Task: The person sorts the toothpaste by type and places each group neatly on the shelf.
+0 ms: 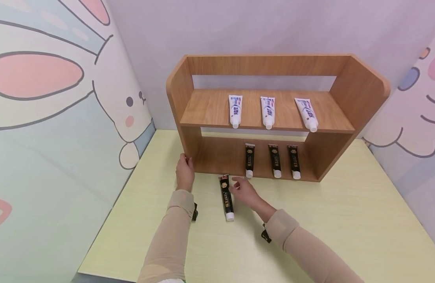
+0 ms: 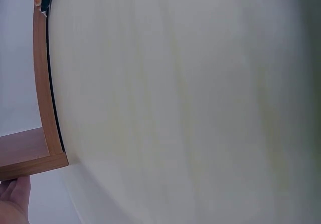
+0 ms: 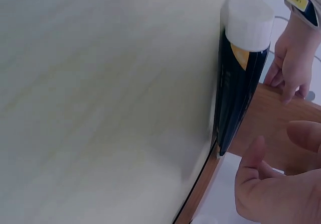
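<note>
My left hand point(image 1: 185, 173) grips the front edge of the left side panel of a wooden two-tier shelf point(image 1: 261, 103). In the right wrist view, that hand's fingers and thumb sit around the panel edge. A black toothpaste tube point(image 1: 226, 197) with a white cap lies on the table before the shelf, cap toward me. Just right of its upper end is my right hand point(image 1: 245, 192), holding nothing, its thumb and forefinger apart. The right wrist view shows this tube point(image 3: 235, 93) close up, with a gap between it and the fingers.
White toothpaste tubes, the middle one point(image 1: 268, 112) among them, lie on the upper tier. Black tubes, including one point(image 1: 250, 160) at the left, lie on the lower tier. The pale yellow table point(image 1: 351, 220) extends around the shelf, between walls with cartoon drawings.
</note>
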